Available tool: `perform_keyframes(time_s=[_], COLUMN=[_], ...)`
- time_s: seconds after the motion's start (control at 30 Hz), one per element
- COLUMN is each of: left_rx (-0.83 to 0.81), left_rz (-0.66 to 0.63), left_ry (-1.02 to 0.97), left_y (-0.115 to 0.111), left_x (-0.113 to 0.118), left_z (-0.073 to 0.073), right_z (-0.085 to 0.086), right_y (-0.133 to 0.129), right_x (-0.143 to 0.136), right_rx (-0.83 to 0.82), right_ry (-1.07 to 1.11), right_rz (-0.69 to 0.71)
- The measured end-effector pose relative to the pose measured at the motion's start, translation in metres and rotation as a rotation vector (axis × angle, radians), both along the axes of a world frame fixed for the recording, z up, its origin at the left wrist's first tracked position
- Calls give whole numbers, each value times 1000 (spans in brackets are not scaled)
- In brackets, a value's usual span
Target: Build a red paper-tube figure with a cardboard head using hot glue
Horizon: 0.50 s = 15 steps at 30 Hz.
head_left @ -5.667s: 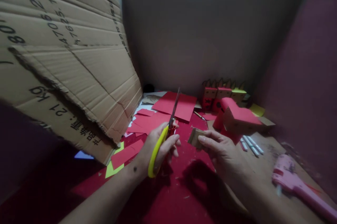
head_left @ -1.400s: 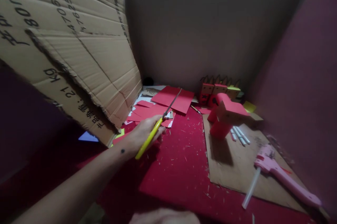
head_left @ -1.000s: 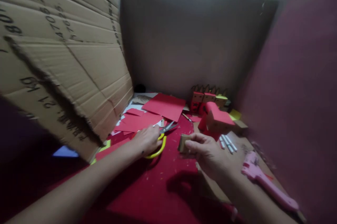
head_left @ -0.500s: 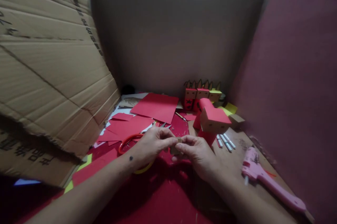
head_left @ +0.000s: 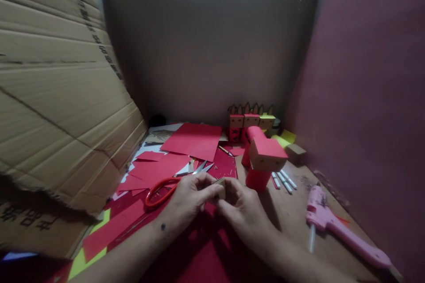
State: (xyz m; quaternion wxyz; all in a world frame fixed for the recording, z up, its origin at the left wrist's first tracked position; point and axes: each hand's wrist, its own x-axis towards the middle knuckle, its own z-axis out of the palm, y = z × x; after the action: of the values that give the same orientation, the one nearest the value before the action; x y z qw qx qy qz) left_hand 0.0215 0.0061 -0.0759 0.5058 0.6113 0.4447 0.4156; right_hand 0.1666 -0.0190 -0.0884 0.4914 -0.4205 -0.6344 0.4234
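Between both hands I hold a small brown piece of cardboard, mostly hidden by my fingers. My left hand pinches its left side with thumb and fingers. The fingers of my right hand are curled around its right side. Close by my left hand lie scissors with red handles, their blades pointing away. Beyond my right hand stands a red paper figure with a boxy cardboard head.
Pink glue gun and several white markers lie on a cardboard sheet at right. Red paper spreads at back left. Smaller boxy figures stand at the back. A cardboard wall rises at left.
The cardboard piece has been turned in my fingers, and my right hand's fingers have curled further around it. My view has shifted slightly; more of the scissors shows.
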Motion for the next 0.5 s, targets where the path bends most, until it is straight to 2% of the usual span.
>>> perform_keyframes(time_s=[0.1,0.23,0.37,0.5], left_rx=[-36,-33,-42,-53], left_rz=[-76,-157,-130,-58], left_ry=[-75,-81,-77,-95], left_y=[3,4,4,2], left_x=[-5,-8,-7,-7], left_z=[-1,1,3,8], right_z=[3,6,9,10], right_y=[1,2,4,4], right_x=[2,3,4,8], right_rx=[-51,-106,-200,-313], right_ry=[142,252,330,398], right_rz=[131,188,272,243])
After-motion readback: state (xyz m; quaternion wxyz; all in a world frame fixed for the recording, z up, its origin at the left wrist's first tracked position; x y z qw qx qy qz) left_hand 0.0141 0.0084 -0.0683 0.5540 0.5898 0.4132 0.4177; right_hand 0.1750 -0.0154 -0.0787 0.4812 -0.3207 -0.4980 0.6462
